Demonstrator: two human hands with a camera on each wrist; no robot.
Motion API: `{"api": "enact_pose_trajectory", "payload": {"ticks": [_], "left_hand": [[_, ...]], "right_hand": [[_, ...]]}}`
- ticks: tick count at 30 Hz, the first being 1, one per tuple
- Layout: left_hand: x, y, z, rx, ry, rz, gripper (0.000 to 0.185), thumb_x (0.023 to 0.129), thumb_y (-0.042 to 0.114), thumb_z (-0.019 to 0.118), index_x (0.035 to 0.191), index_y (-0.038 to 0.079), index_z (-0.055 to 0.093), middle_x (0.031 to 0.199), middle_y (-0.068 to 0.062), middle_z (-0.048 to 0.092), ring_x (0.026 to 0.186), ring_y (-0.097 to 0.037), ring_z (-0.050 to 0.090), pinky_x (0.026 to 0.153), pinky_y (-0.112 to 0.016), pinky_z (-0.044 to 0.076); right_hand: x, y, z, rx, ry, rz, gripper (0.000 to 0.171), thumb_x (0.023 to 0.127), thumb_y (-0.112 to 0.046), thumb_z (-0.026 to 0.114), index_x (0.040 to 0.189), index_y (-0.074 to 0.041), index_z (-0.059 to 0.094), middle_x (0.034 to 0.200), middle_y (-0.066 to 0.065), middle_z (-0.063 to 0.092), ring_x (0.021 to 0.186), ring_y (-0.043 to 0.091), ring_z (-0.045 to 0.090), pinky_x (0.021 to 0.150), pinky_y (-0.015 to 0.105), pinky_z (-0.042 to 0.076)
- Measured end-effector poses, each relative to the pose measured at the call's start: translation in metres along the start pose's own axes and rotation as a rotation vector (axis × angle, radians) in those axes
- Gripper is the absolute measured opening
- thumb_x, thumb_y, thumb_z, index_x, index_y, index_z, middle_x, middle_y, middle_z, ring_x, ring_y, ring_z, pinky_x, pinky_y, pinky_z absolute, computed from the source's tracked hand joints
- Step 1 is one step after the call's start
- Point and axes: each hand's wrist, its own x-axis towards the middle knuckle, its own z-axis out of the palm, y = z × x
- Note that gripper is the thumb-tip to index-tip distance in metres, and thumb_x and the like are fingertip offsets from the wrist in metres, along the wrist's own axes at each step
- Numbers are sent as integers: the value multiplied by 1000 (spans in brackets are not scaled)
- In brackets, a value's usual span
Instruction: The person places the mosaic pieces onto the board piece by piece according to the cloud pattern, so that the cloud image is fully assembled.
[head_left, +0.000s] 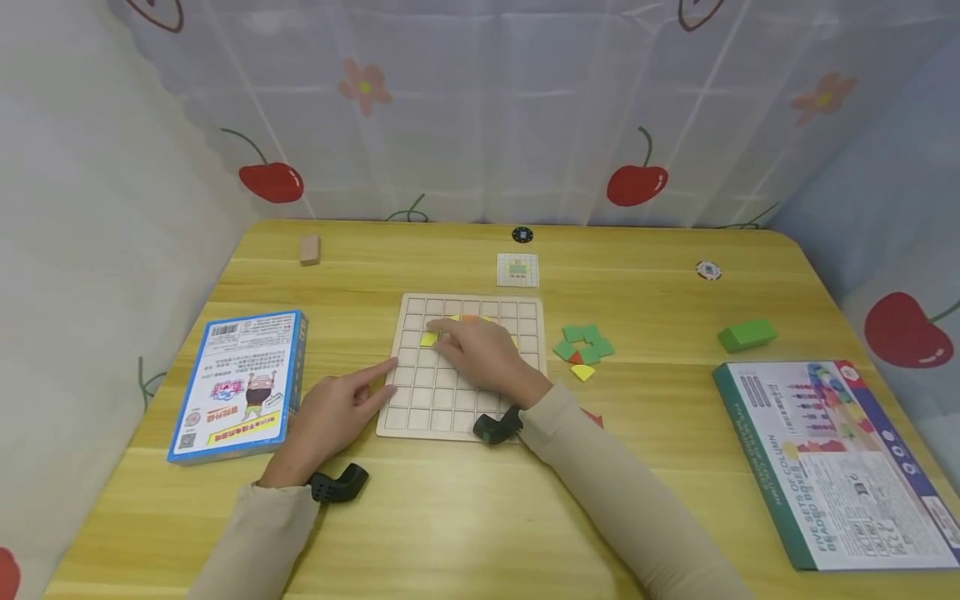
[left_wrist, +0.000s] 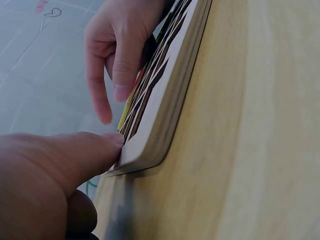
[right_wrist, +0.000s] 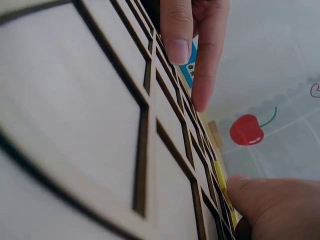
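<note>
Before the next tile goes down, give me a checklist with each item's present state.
1. Wooden grid board flat on the yellow wooden table: ok.
2. Left hand steadying the board's left edge, index fingertip touching it: ok.
3. Right hand on the board over the yellow tile: ok.
4. Tile seated square in its cell: cannot tell, fingers cover it.
5. Spare green tiles beside the board: ok.

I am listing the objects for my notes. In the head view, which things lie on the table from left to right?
Blue box → left hand → grid board → green tiles → green block → large box.
</note>
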Motion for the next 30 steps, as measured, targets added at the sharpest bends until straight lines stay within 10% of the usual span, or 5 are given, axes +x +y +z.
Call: {"api": "enact_pose_trajectory", "payload": {"ticks": [18,30], "left_hand": [[-1,1,0,-20,-1,-1,43,102,37,64,144,27,62,57,6,43,46,-11,32,46,-27,29],[-1,0,0,-18,3,-2,43,102,37,65,144,28,62,57,6,43,46,-10,33,46,-27,29]], "right_hand": [[-75,23,-91,116,286,46,26,99,-22,71,125,-18,73,60,-4,40,53,15,37,50,31,32],[-147,80,-83,-19,268,178,12,94,-24,77,103,-16,75,56,-9,39,49,10,34,48,29,30]]}}
